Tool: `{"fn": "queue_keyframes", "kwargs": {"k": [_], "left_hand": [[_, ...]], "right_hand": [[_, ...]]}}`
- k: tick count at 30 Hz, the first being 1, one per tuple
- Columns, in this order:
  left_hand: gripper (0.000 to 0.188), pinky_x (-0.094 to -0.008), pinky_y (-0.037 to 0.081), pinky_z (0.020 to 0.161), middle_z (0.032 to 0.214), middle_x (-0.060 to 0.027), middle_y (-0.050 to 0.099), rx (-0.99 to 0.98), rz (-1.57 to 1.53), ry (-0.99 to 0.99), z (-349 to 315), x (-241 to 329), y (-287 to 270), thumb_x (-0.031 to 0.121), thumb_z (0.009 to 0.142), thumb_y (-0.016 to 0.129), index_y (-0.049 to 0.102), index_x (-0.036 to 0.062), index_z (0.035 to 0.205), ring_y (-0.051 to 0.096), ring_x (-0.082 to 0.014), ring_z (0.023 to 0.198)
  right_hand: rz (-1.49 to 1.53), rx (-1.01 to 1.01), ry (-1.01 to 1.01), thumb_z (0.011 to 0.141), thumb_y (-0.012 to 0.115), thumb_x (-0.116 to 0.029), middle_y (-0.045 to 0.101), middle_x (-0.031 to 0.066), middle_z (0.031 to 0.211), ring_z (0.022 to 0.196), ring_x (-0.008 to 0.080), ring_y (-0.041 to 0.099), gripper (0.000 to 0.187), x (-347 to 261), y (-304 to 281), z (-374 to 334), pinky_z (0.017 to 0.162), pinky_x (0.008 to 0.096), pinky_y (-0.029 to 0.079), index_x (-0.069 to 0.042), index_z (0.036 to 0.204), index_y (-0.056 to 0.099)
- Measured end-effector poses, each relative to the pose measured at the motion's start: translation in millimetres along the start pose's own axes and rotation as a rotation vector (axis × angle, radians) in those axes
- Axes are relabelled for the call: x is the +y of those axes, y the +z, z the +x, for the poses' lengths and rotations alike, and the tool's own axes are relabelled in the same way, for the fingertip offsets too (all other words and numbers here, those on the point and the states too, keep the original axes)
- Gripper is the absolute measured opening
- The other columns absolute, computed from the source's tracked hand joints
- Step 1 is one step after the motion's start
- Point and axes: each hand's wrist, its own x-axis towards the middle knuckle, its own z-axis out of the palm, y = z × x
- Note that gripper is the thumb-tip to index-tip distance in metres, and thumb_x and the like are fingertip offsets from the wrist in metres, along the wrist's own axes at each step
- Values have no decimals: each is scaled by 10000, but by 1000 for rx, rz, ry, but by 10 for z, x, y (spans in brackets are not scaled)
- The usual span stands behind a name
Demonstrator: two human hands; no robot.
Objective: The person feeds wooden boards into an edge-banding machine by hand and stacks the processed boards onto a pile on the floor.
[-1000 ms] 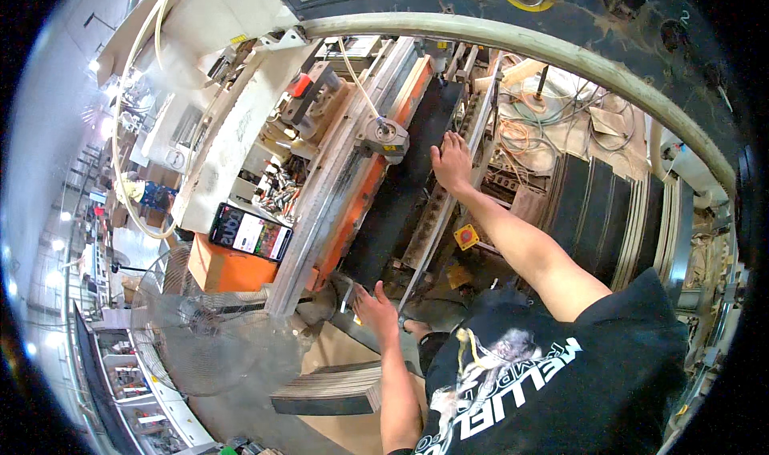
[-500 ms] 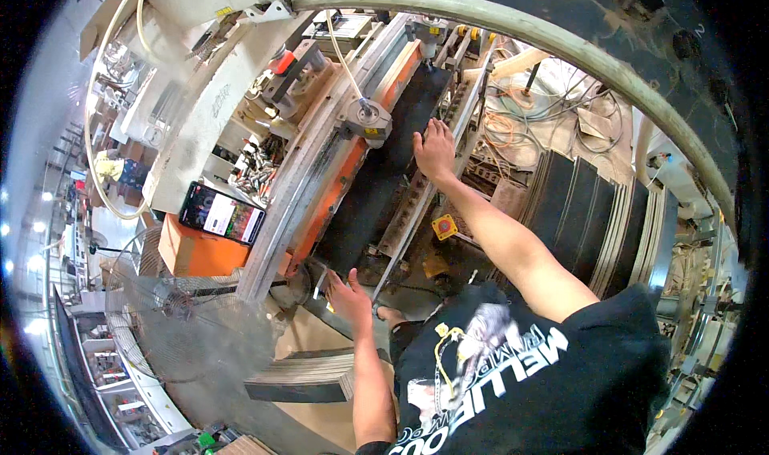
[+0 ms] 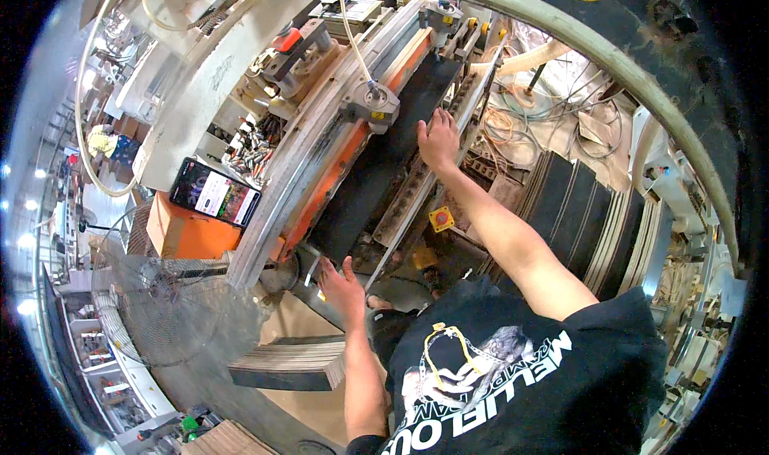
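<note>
A long black panel (image 3: 376, 163) lies in a machine bed, along an orange-edged metal beam (image 3: 336, 179). My right hand (image 3: 439, 140) is at the panel's right edge, by the slotted metal rail (image 3: 407, 203). Its fingers are stretched out, with nothing visible in them; whether they press on the panel or the rail I cannot tell. At the near end of the panel is my left hand (image 3: 340, 289), fingers extended and thumb raised. It holds nothing that I can see. A clamp-like grey head (image 3: 372, 106) with a hose sits on the beam above the panel.
A phone (image 3: 215, 192) leans on an orange box (image 3: 192, 235) at the left, above a wire fan guard (image 3: 160, 303). Stacked dark boards stand at right (image 3: 569, 207), and another board stack (image 3: 288, 364) lies near me. A yellow-and-red button box (image 3: 441, 219) is below the rail.
The view has shifted slightly, so the machine appears higher. Against the machine, my right hand has come a little nearer to me. Both hands keep their fingers extended.
</note>
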Motion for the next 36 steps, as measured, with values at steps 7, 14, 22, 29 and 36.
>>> {"fn": "queue_keyframes", "kwargs": {"k": [7, 14, 22, 29, 36], "left_hand": [[747, -467, 360, 1102, 1407, -273, 515, -85, -39, -60, 32, 48, -80, 513, 994, 503, 432, -94, 1423, 493, -433, 1289], [687, -504, 376, 1064, 1287, -298, 584, -21, -49, 52, 33, 26, -27, 473, 1009, 499, 462, -98, 1391, 546, -434, 1194], [675, -531, 361, 1075, 1405, -262, 499, -32, -97, 87, -5, -200, -9, 464, 1007, 517, 447, -61, 1425, 471, -440, 1276], [516, -529, 377, 1080, 1487, -125, 469, -66, -105, 515, 361, -395, -322, 405, 956, 628, 579, 108, 1375, 437, -408, 1320], [482, -500, 360, 1103, 1434, -104, 545, -197, -174, 554, 618, -456, -459, 443, 1010, 516, 624, 93, 1323, 483, -337, 1314]], "right_hand": [[8, 27, -14, 985, 514, -378, 515, 209, 1413, 1373, 352, 403, 577, -9, -21, -2, 1158, 441, 302, 58, 1362, 501], [-69, -36, -13, 1021, 454, -368, 478, 211, 1454, 1409, 352, 359, 576, -5, -82, 14, 1175, 443, 283, 63, 1404, 459], [316, -337, 195, 984, 572, -240, 298, 324, 1535, 1375, 474, 372, 749, -708, -222, -910, 1144, 446, 339, 115, 1508, 172], [793, -365, 778, 933, 711, -223, 606, 147, 1324, 1146, 228, 602, 677, -669, -29, -992, 912, 371, 480, 64, 1458, 394], [869, -265, 881, 835, 816, -348, 520, 211, 1434, 1310, 305, 508, 835, -636, -104, -1026, 1077, 407, 409, 26, 1464, 413]]}}
